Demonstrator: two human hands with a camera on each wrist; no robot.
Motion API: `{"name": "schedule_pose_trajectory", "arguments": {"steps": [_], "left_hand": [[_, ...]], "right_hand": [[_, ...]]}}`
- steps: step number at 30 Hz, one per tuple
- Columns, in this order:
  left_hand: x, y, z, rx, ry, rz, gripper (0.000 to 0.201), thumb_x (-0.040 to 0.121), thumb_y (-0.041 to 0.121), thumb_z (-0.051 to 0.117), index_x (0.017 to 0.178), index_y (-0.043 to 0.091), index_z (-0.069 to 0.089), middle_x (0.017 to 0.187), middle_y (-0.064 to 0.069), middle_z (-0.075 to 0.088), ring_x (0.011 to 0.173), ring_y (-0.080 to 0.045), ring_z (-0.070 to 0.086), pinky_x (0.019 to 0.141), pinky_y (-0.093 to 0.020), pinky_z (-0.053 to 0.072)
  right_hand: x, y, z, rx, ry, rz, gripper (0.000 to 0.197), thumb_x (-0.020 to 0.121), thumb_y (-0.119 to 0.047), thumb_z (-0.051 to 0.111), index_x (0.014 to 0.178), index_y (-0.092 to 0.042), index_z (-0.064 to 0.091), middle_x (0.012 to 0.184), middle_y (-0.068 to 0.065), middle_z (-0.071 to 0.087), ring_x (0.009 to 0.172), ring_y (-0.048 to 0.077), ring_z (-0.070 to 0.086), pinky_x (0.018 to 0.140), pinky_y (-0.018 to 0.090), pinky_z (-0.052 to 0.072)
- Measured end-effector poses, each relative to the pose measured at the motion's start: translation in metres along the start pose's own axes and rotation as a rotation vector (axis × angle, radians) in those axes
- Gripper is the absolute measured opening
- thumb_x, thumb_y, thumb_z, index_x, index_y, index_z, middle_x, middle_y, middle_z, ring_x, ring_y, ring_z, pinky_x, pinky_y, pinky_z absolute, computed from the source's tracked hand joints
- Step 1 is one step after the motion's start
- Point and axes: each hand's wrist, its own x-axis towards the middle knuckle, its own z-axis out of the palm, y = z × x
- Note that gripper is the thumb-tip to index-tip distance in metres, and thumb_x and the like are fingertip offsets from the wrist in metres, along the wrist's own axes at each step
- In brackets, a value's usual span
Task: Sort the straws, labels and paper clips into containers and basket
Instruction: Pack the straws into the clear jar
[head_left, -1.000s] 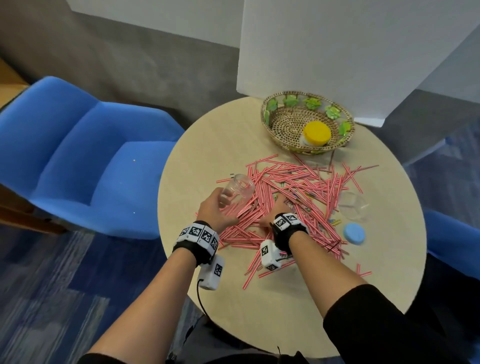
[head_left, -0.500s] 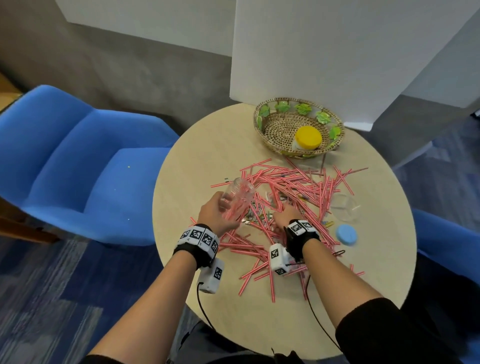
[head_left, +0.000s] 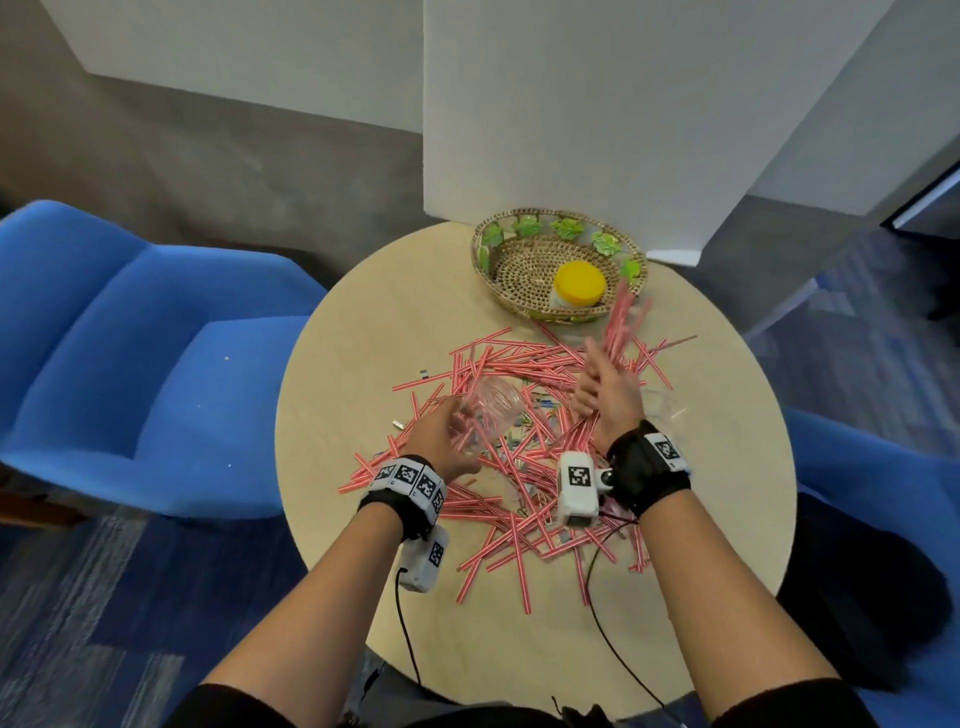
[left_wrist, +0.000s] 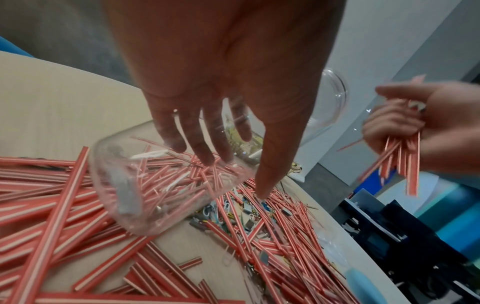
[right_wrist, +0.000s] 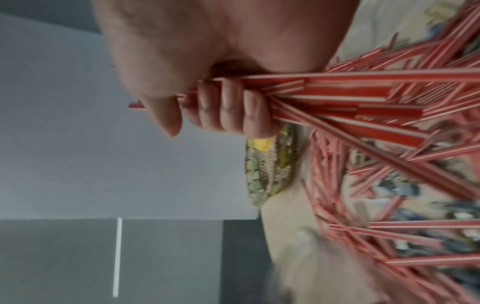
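Observation:
Red-and-white striped straws (head_left: 519, 499) lie scattered across the round table (head_left: 363, 322), with paper clips and small labels (head_left: 524, 434) mixed in at the middle. My left hand (head_left: 441, 447) grips a clear jar (head_left: 491, 410), tilted on its side just over the pile; in the left wrist view the jar (left_wrist: 161, 181) holds nothing I can make out. My right hand (head_left: 605, 387) is lifted and grips a bunch of straws (head_left: 621, 322) that points toward the woven basket (head_left: 480, 249). Its curled fingers (right_wrist: 228, 111) wrap the bunch of straws (right_wrist: 337, 96).
A yellow-lidded jar (head_left: 579, 283) sits in the basket. A second clear container (head_left: 662, 410) stands right of my right hand, and a blue lid (left_wrist: 363, 288) lies near the table's right edge. Blue chairs (head_left: 156, 364) flank the table; a white panel (head_left: 597, 104) stands behind it.
My right hand has closed on a bunch of straws and lifted it from the pile toward the basket. My left hand keeps holding the tilted jar.

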Motion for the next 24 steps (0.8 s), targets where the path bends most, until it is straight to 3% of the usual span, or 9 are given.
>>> {"name": "schedule_pose_trajectory", "arguments": {"steps": [2, 6, 9, 12, 14, 17, 19, 21, 24], "left_hand": [[0.0, 0.002, 0.005, 0.033, -0.022, 0.018, 0.064, 0.063, 0.01, 0.088, 0.116, 0.023, 0.054, 0.106, 0.003, 0.062, 0.096, -0.017, 0.062, 0.076, -0.027, 0.054], [0.0, 0.006, 0.015, 0.065, -0.065, 0.035, 0.061, 0.062, 0.007, 0.083, 0.114, 0.024, 0.056, 0.103, 0.003, 0.063, 0.094, -0.019, 0.064, 0.079, -0.038, 0.061], [0.0, 0.011, 0.023, 0.049, -0.101, 0.037, 0.063, 0.061, 0.005, 0.084, 0.115, 0.023, 0.057, 0.107, 0.003, 0.063, 0.098, -0.018, 0.063, 0.08, -0.037, 0.061], [-0.001, 0.018, 0.03, 0.01, -0.125, 0.086, 0.068, 0.06, 0.023, 0.092, 0.116, 0.029, 0.054, 0.109, 0.008, 0.064, 0.101, -0.013, 0.063, 0.088, -0.034, 0.057], [-0.001, 0.026, 0.033, -0.024, -0.135, 0.12, 0.071, 0.06, 0.035, 0.093, 0.119, 0.028, 0.054, 0.109, 0.009, 0.065, 0.099, -0.011, 0.064, 0.088, -0.031, 0.055], [0.002, 0.039, 0.035, -0.036, -0.129, 0.169, 0.071, 0.065, 0.029, 0.09, 0.126, 0.018, 0.054, 0.108, 0.004, 0.065, 0.097, -0.015, 0.063, 0.089, -0.033, 0.054], [0.004, 0.043, 0.033, -0.04, -0.097, 0.176, 0.071, 0.069, 0.028, 0.088, 0.129, 0.017, 0.053, 0.107, 0.004, 0.065, 0.096, -0.016, 0.062, 0.088, -0.034, 0.054], [0.007, 0.043, 0.03, -0.051, -0.04, 0.169, 0.073, 0.068, 0.033, 0.089, 0.129, 0.02, 0.052, 0.106, 0.006, 0.064, 0.094, -0.014, 0.062, 0.083, -0.031, 0.054], [0.012, 0.045, 0.023, -0.12, 0.015, 0.141, 0.08, 0.063, 0.032, 0.092, 0.13, 0.021, 0.05, 0.106, 0.006, 0.064, 0.09, -0.009, 0.063, 0.074, -0.021, 0.052]], "right_hand": [[-0.003, -0.021, 0.004, 0.077, 0.063, -0.086, 0.05, 0.095, -0.041, 0.062, 0.057, -0.025, 0.033, 0.055, -0.005, 0.019, 0.047, 0.013, 0.016, 0.044, 0.026, 0.018], [-0.008, -0.047, 0.019, 0.283, 0.098, -0.225, 0.053, 0.098, -0.037, 0.059, 0.054, -0.024, 0.03, 0.051, -0.005, 0.016, 0.044, 0.013, 0.012, 0.042, 0.025, 0.017], [-0.011, -0.05, 0.028, 0.294, 0.107, -0.288, 0.054, 0.099, -0.036, 0.056, 0.054, -0.023, 0.029, 0.051, -0.004, 0.016, 0.046, 0.015, 0.01, 0.044, 0.027, 0.014], [-0.013, -0.042, 0.035, 0.2, 0.078, -0.314, 0.049, 0.1, -0.037, 0.055, 0.058, -0.022, 0.034, 0.052, -0.004, 0.018, 0.048, 0.016, 0.012, 0.046, 0.029, 0.015], [-0.015, -0.034, 0.041, 0.122, 0.068, -0.306, 0.049, 0.099, -0.039, 0.055, 0.057, -0.021, 0.036, 0.051, -0.005, 0.021, 0.047, 0.017, 0.017, 0.046, 0.028, 0.021], [-0.017, -0.025, 0.047, 0.028, 0.041, -0.314, 0.053, 0.101, -0.04, 0.051, 0.054, -0.02, 0.035, 0.05, -0.005, 0.029, 0.048, 0.017, 0.027, 0.053, 0.033, 0.027], [-0.018, -0.024, 0.047, -0.105, 0.016, -0.351, 0.053, 0.101, -0.042, 0.049, 0.053, -0.021, 0.044, 0.053, 0.0, 0.041, 0.053, 0.019, 0.04, 0.059, 0.036, 0.037], [-0.018, -0.024, 0.044, -0.224, -0.006, -0.361, 0.048, 0.1, -0.042, 0.051, 0.059, -0.018, 0.055, 0.061, 0.004, 0.055, 0.061, 0.02, 0.054, 0.07, 0.035, 0.047], [-0.015, -0.018, 0.035, -0.298, -0.096, -0.365, 0.04, 0.098, -0.039, 0.056, 0.073, -0.009, 0.063, 0.075, 0.005, 0.066, 0.074, 0.024, 0.063, 0.08, 0.035, 0.052]]}}
